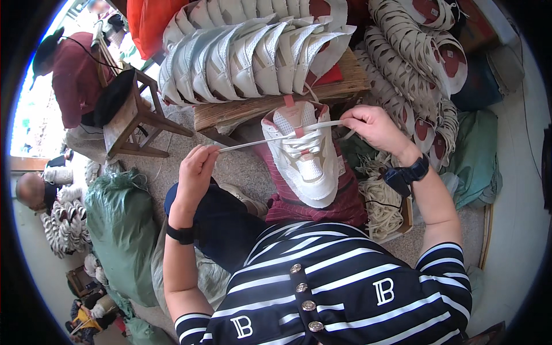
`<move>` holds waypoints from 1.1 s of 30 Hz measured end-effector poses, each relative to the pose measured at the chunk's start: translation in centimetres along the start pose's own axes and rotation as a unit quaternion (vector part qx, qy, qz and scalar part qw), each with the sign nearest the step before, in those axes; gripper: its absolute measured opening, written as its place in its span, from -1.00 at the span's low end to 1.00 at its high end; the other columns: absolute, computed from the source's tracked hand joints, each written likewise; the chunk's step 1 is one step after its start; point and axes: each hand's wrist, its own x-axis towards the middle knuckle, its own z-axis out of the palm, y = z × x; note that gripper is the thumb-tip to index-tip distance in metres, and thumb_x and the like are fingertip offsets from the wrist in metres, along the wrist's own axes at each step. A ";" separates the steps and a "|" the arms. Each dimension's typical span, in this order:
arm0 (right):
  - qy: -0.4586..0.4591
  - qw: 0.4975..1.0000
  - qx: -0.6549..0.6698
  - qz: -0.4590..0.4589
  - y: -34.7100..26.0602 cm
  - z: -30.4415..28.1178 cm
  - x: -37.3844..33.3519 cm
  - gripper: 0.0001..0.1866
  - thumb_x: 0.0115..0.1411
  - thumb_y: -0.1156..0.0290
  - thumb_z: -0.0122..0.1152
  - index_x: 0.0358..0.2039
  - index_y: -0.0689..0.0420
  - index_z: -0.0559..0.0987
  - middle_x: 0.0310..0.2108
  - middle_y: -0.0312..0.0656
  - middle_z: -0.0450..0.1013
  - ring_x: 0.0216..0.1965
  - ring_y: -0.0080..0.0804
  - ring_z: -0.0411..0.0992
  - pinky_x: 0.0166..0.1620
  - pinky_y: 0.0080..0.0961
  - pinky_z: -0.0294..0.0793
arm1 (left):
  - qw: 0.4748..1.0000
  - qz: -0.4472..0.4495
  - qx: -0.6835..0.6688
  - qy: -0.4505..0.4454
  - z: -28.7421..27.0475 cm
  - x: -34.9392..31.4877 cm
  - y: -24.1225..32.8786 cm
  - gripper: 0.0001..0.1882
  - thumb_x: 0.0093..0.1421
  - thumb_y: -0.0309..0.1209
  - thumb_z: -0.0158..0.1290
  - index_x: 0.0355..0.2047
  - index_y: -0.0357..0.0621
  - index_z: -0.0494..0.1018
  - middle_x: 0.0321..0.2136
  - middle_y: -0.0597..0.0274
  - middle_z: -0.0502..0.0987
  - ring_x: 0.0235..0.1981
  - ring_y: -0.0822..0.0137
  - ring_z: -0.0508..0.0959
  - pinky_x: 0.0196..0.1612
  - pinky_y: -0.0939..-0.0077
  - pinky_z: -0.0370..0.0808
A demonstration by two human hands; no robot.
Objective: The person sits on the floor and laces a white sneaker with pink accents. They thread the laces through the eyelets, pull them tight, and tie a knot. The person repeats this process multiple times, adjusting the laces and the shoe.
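A white and beige shoe upper [313,177] with pink trim lies over my lap on a dark red striped cloth [282,208], its toe toward me. A flat white shoelace [247,145] runs through its upper eyelets, with crossed rows below. My left hand [196,168] is closed in a pinch on one lace end, pulled out to the left. On the other side my right hand [376,127] pinches the opposite end, close to the upper's right edge. Both lace ends look stretched straight. Neither hand touches the upper itself.
Nested shoe uppers [230,60] fill a wooden bench [230,114] ahead; more uppers [402,63] hang at far right. A box of white laces [384,215] sits by my right side. Left are a wooden stool [129,121], green sacks [118,230] and other people.
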 end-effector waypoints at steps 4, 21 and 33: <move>0.130 0.941 -0.290 -0.112 1.2 0.2 -1.5 -0.81 0.25 0.37 0.18 -0.26 0.23 0.62 -0.32 -0.08 0.58 -0.29 -0.23 0.54 -0.18 -0.37 0.49 | 0.972 0.059 0.223 0.052 0.2 -0.3 -0.9 -0.91 0.25 -0.52 0.10 -0.26 -0.24 0.56 -0.41 0.15 0.48 -0.40 0.17 0.50 -0.33 0.35 0.44; 0.338 0.716 0.601 0.109 7.9 -7.7 -3.6 -0.73 0.29 0.58 0.09 0.00 0.31 0.44 -0.26 -0.11 0.47 -0.49 -0.62 0.26 -0.42 -0.66 0.34 | 0.534 -0.085 -0.829 0.141 -5.6 1.2 -1.6 -0.76 0.33 -0.61 -0.13 -0.01 -0.24 0.37 -0.51 0.35 0.29 -0.51 0.50 0.24 -0.36 0.59 0.24; 0.235 0.926 0.225 0.193 5.3 -0.7 -5.0 -0.57 0.29 0.35 0.00 0.13 0.25 0.34 -0.29 -0.18 0.60 -0.54 -0.66 0.33 -0.48 -0.72 0.26 | 0.850 -0.241 -0.407 0.233 -1.0 0.1 -1.3 -0.67 0.39 -0.48 -0.08 0.14 -0.23 0.33 -0.22 0.15 0.62 -0.61 0.64 0.20 -0.54 0.77 0.21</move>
